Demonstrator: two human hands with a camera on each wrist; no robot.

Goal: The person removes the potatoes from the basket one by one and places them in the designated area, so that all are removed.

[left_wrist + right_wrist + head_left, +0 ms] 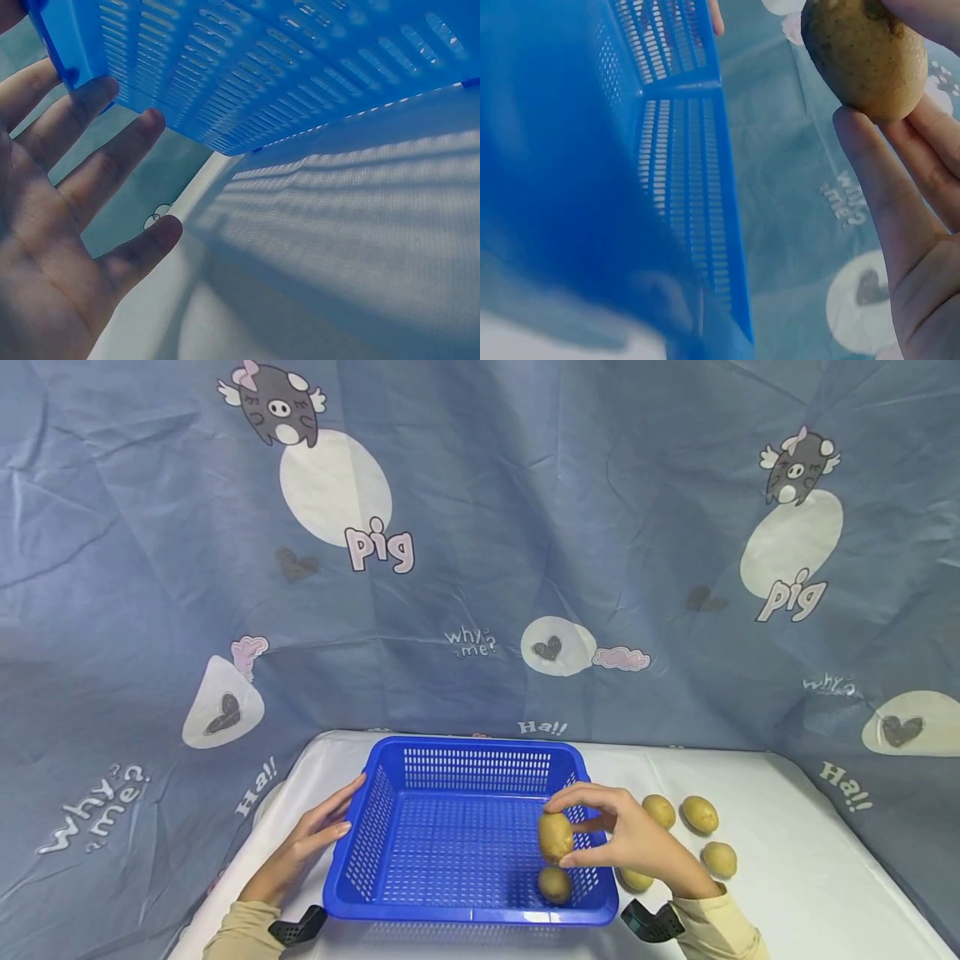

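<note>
A blue slotted plastic basket (472,913) stands on the white-covered table (795,877). My right hand (573,838) pinches a brown potato (555,837) just above the basket's right side. In the right wrist view the potato (864,56) sits at my fingertips (877,180), beside the basket wall (682,150). A second potato (555,884) lies inside the basket near its front right corner. My left hand (337,814) rests with straight fingers against the basket's left wall. In the left wrist view my fingers (112,157) lie spread by the basket wall (262,67).
Several loose potatoes lie on the table right of the basket: one (659,811), another (699,815), a third (719,859). One more potato (636,880) is partly hidden behind my right hand. A blue printed cloth (480,568) hangs behind and around the table.
</note>
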